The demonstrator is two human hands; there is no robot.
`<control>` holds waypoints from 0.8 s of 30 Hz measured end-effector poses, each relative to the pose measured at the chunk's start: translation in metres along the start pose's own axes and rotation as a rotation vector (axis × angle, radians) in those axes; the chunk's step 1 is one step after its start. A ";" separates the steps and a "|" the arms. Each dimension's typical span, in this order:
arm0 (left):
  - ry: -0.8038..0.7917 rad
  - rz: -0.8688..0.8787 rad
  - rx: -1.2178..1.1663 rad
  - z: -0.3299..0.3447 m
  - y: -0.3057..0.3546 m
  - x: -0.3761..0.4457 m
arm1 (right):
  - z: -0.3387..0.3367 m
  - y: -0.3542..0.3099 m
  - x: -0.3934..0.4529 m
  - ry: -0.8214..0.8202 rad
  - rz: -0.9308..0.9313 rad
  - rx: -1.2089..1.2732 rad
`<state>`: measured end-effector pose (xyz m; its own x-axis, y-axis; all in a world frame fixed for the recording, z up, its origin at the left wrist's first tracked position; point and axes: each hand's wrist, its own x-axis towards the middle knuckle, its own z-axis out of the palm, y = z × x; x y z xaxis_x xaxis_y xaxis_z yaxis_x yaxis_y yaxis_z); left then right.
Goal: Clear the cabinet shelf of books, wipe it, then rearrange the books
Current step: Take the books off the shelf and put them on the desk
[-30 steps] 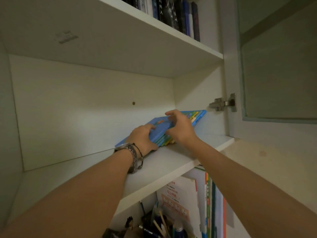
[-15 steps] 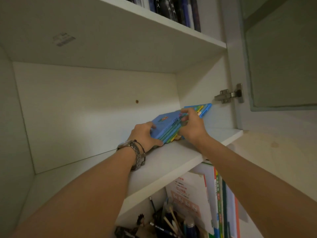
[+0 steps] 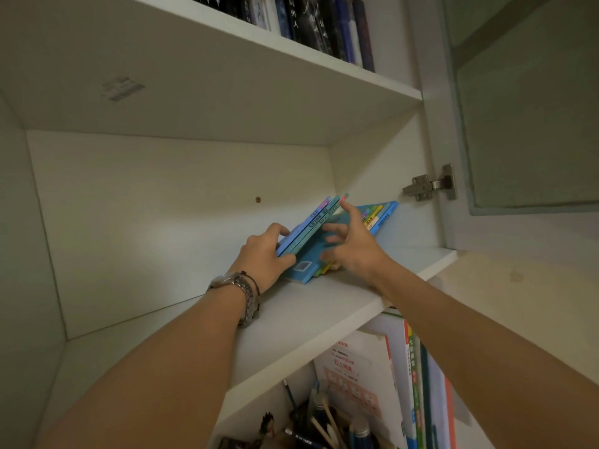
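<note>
On the shelf (image 3: 324, 306), left hand (image 3: 264, 254) has tilted books (image 3: 308, 231) upright.

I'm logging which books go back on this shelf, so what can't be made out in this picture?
- Head view: titles on the blue books are too small and blurred.
- Lower edges of the leaning books are hidden behind the right hand.
- The left hand covers the lifted books' near corner.
- Dark books on the upper shelf are cut off by the top edge.
</note>
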<state>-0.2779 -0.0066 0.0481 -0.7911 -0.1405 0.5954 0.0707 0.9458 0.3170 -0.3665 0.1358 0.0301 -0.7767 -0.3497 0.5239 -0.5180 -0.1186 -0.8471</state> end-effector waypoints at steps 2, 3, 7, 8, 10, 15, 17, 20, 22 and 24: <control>0.011 -0.010 0.019 0.000 0.001 0.000 | -0.002 0.002 -0.001 -0.030 -0.035 -0.048; 0.026 -0.013 0.042 0.001 0.002 0.001 | -0.002 0.003 -0.002 -0.047 -0.053 -0.067; 0.136 -0.008 0.128 0.003 0.008 0.003 | -0.003 0.005 -0.002 -0.112 -0.119 -0.101; 0.161 -0.001 0.146 0.003 0.008 0.003 | -0.003 0.006 -0.002 -0.127 -0.138 -0.110; 0.196 0.009 0.179 0.004 0.008 0.004 | -0.002 0.006 -0.002 -0.153 -0.167 -0.130; 0.276 0.023 0.168 0.000 0.006 0.002 | -0.002 0.007 -0.002 -0.164 -0.191 -0.069; 0.294 0.049 0.179 -0.002 0.008 0.000 | -0.001 0.007 -0.002 -0.113 -0.195 -0.080; 0.316 0.069 0.190 -0.003 0.012 -0.003 | -0.001 0.008 0.000 -0.030 -0.195 -0.139; 0.346 0.055 0.171 -0.005 0.014 -0.003 | -0.002 0.008 0.002 -0.020 -0.172 -0.147; 0.380 0.030 0.149 -0.008 0.015 -0.005 | -0.002 0.008 0.001 -0.020 -0.151 -0.150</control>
<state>-0.2684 0.0060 0.0559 -0.5074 -0.1837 0.8419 -0.0206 0.9793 0.2013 -0.3722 0.1360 0.0240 -0.6794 -0.3572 0.6409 -0.6769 -0.0317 -0.7353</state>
